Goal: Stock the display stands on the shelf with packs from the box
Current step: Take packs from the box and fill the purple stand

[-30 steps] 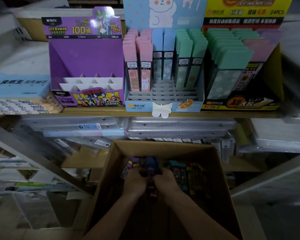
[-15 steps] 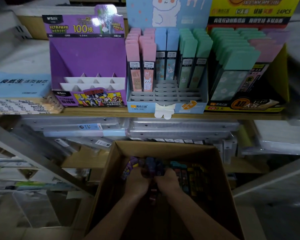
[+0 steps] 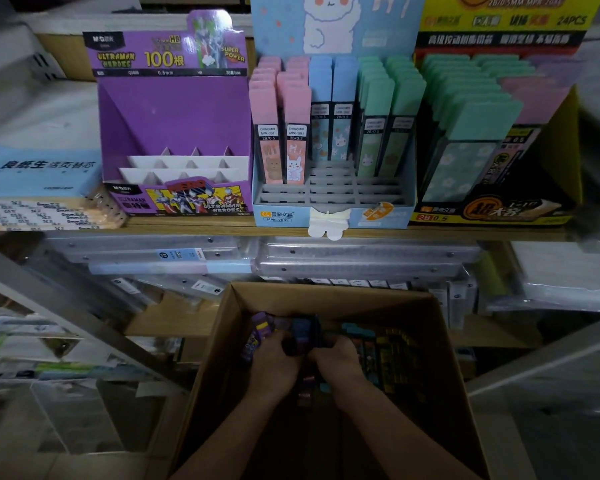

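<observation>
Purple stand: far left, empty; nothing stocked.
Blue stand: part filled.
Packs: in box, near centre.
Left hand, right hand: both clasped round packs; none lifted out.

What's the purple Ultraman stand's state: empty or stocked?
Empty. The purple Ultraman display stand shows only bare white dividers; no packs stand in its slots.

A light wooden shelf board spans the middle of the frame; a lower wooden shelf shows centre left. A grey metal rail slants across the lower left. Dim light.
</observation>
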Available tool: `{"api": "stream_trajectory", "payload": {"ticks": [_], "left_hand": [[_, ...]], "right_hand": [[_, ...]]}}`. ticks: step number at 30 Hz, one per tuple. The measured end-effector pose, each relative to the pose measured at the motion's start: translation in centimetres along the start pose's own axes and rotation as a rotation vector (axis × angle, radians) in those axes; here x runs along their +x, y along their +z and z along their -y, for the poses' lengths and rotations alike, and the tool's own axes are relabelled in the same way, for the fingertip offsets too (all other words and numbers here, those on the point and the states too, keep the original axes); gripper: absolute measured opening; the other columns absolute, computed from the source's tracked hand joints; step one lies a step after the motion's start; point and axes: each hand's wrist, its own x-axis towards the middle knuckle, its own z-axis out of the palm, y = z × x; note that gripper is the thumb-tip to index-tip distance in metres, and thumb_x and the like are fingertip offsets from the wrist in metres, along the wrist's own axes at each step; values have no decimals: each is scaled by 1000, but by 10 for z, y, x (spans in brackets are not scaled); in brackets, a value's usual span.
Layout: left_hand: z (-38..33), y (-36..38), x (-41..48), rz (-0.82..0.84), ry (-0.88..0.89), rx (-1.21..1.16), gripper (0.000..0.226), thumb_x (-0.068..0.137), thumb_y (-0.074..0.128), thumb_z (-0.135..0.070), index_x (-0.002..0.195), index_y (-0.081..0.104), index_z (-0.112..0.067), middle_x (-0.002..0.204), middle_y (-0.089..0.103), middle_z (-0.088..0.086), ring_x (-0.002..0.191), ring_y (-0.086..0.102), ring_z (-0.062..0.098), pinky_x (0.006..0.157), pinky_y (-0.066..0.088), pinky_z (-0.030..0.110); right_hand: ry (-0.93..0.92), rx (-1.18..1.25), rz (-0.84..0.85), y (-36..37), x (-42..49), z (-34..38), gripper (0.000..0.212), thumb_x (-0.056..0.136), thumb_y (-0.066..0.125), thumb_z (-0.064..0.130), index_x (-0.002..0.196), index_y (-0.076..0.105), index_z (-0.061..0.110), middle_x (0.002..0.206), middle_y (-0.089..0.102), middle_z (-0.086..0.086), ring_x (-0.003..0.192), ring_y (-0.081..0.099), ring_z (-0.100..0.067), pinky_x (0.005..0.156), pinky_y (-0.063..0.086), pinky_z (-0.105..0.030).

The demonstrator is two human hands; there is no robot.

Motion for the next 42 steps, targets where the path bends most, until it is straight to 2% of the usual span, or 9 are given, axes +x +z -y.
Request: {"api": "stream_trajectory", "payload": {"ticks": [6,10,14,18,21,26,30,37,42], "left_hand": [[5,-2,1,69,-109,-73,20,77,79,-7,96,79,-11,91,78,8,89,73,20,77,56,33],[4,-1,2,69,-148,-35,3,77,80,-11,78,78,-10,78,75,7,77,71,20,58,45,24],[5,4,3,66,-199,-102,14,77,82,-12,71,71,-19,76,73,5,74,68,18,62,46,24],[9,6,0,54,-199,-154,12,78,82,-15,74,74,-22,84,77,6,82,73,21,75,57,34],[11,8,-3,46,-193,-217,12,80,82,-15,91,79,-14,90,78,8,88,73,22,84,59,39],[13,8,-11,69,-181,-371,19,85,80,-15,102,75,-8,97,78,11,92,75,23,82,61,38],[10,7,-19,70,-158,-492,16,88,78,-26,100,75,-17,100,78,6,92,75,17,76,58,29],[1,10,-28,109,-176,-791,39,89,76,-37,124,68,-20,116,76,5,108,73,23,95,58,45],[-9,11,-38,231,-235,-1000,27,95,68,-31,123,68,-31,117,76,5,107,74,26,79,62,44]], "right_hand": [[-46,-24,29,4,-1,-5,39,82,66,1,120,59,8,108,68,-13,101,65,-27,84,56,-37],[-70,-17,48,0,-4,-6,43,79,74,6,118,58,16,96,65,-2,88,63,-15,68,50,-24],[-69,26,78,-8,-5,-8,47,78,75,4,117,54,19,92,62,4,82,60,-7,56,47,-15],[-68,53,79,-11,-6,-9,47,82,72,1,125,56,10,108,67,-8,99,65,-21,82,56,-32],[-72,109,92,-13,-8,-13,39,87,67,-1,122,55,12,102,66,-2,90,64,-13,66,52,-19],[-61,275,132,-16,-15,-14,35,91,62,-6,124,56,5,110,70,-16,100,68,-29,86,57,-41],[-25,421,253,-24,-24,-11,23,92,57,-9,109,67,3,94,76,-18,84,74,-30,72,60,-39],[10,585,344,-27,-35,-4,27,95,55,-5,122,60,-6,116,68,-29,112,65,-44,94,54,-52],[-117,471,244,-29,-37,-4,29,94,58,-4,122,60,5,114,71,-18,105,69,-32,92,56,-49]]}}
